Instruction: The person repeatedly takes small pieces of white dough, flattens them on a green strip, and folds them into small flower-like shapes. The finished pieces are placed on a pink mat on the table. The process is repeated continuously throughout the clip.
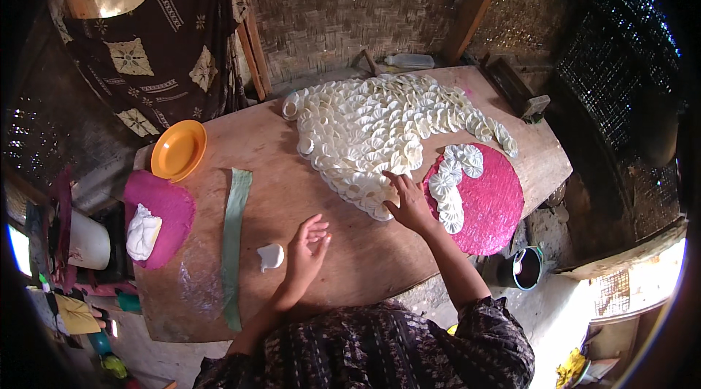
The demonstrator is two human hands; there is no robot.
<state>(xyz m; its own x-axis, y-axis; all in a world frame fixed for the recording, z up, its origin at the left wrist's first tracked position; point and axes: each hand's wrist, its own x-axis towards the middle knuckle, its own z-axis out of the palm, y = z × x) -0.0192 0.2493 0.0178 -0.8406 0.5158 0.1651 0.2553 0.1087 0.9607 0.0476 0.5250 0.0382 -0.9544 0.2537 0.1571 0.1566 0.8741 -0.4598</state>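
Note:
A broad layer of cream-white, thin round pieces with ridged faces overlaps across the wooden table. At its near edge lies my right hand, palm down, the fingers spread and the fingertips at the outermost pieces; nothing shows in its grip. My left hand is held over the table with its fingers apart and loosely bent, empty. Just left of it sits a small white dough-like lump. Right of my right hand, a round pink mat carries several whiter ridged rounds in a curved row.
A green strip runs down the table on the left. Beyond it are an orange plate and a magenta cloth bearing a larger white lump. A dark bucket stands below the right edge; a clear bottle lies behind.

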